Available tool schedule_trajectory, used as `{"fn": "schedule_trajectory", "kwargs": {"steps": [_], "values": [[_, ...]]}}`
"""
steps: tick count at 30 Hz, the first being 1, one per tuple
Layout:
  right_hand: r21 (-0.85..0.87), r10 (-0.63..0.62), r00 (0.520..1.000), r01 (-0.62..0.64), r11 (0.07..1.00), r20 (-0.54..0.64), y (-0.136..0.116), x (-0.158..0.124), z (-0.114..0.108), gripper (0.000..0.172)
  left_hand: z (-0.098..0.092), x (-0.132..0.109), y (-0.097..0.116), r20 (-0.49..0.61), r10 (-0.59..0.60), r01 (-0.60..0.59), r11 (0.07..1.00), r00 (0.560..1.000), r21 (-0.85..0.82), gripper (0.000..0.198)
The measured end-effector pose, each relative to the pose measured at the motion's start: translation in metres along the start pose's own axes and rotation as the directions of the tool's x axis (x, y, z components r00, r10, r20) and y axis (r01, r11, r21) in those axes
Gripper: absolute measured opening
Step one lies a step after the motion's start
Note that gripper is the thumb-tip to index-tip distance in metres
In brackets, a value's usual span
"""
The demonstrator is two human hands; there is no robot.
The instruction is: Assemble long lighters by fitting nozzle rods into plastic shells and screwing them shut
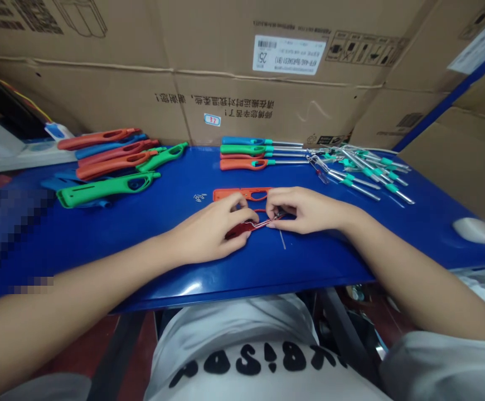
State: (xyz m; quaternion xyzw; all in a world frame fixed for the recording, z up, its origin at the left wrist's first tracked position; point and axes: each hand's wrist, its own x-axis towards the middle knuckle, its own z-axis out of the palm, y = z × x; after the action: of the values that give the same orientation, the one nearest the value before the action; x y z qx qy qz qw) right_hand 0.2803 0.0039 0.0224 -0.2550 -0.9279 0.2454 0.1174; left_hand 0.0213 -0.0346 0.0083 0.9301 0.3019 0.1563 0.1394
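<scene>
My left hand [213,225] is closed around a dark red lighter casing [236,229] near the middle of the table. Thin wires [261,224] run along the casing towards my right hand [309,209]. The fingertips of that hand are pinched on the wires at the casing's right end; the exact spot is partly hidden by the fingers. Just behind my hands lies an orange lighter casing [229,194]. A thin clear tube [283,239] is on the table below my right fingertips.
Coloured casings [108,186] are piled at left. Several lighters with metal tubes [242,164] lie in a stack behind, beside a heap of metal tubes with teal collars [365,170]. Small springs [199,197] rest left of the orange casing. Cardboard [209,83] walls the back.
</scene>
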Motion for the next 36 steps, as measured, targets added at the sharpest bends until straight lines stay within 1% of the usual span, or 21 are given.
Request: {"fn": "schedule_trajectory", "kwargs": {"steps": [1, 4, 11, 15, 20, 23, 26, 29, 31, 36], "values": [[-0.001, 0.006, 1.000, -0.006, 1.000, 0.002, 0.000, 0.000, 0.000, 0.009, 0.000, 0.000, 0.000, -0.007, -0.002, 0.002, 1.000, 1.000, -0.006, 0.026], [0.009, 0.015, 1.000, -0.015, 1.000, 0.010, 0.000, 0.000, 0.001, 0.014, 0.001, 0.000, 0.002, -0.021, -0.008, 0.008, 1.000, 1.000, -0.006, 0.024], [0.027, 0.005, 1.000, -0.005, 1.000, 0.021, -0.002, 0.002, 0.004, 0.012, 0.004, -0.004, 0.008, -0.045, -0.064, 0.065, 0.998, 0.997, 0.015, 0.021], [0.028, -0.004, 1.000, 0.003, 1.000, 0.031, -0.005, 0.002, 0.004, 0.011, 0.004, -0.004, 0.010, -0.058, -0.075, 0.076, 0.997, 0.995, 0.018, 0.021], [0.021, -0.007, 0.999, 0.007, 1.000, 0.036, -0.005, 0.001, 0.004, 0.011, 0.004, -0.005, 0.012, -0.078, -0.061, 0.065, 0.997, 0.995, 0.052, 0.022], [0.024, -0.009, 0.999, 0.008, 1.000, 0.035, -0.004, 0.001, 0.004, 0.012, 0.003, -0.006, 0.013, -0.086, -0.031, 0.042, 0.991, 0.996, 0.130, 0.024], [0.028, -0.006, 1.000, 0.005, 1.000, 0.022, -0.004, 0.001, 0.004, 0.012, 0.002, -0.006, 0.015, -0.068, 0.007, 0.008, 0.973, 0.998, 0.232, 0.027], [0.031, 0.019, 1.000, -0.020, 0.999, 0.007, -0.005, 0.001, 0.001, 0.008, 0.002, -0.007, 0.016, -0.060, 0.026, -0.007, 0.956, 0.998, 0.293, 0.029], [0.027, 0.021, 1.000, -0.021, 0.999, -0.002, -0.006, 0.001, -0.001, 0.009, 0.001, -0.007, 0.015, -0.058, 0.030, -0.012, 0.956, 0.998, 0.294, 0.030], [-0.003, -0.020, 0.999, 0.020, 1.000, -0.025, -0.005, 0.001, -0.003, 0.016, 0.001, -0.008, 0.012, -0.049, 0.031, -0.017, 0.963, 0.998, 0.268, 0.031]]}}
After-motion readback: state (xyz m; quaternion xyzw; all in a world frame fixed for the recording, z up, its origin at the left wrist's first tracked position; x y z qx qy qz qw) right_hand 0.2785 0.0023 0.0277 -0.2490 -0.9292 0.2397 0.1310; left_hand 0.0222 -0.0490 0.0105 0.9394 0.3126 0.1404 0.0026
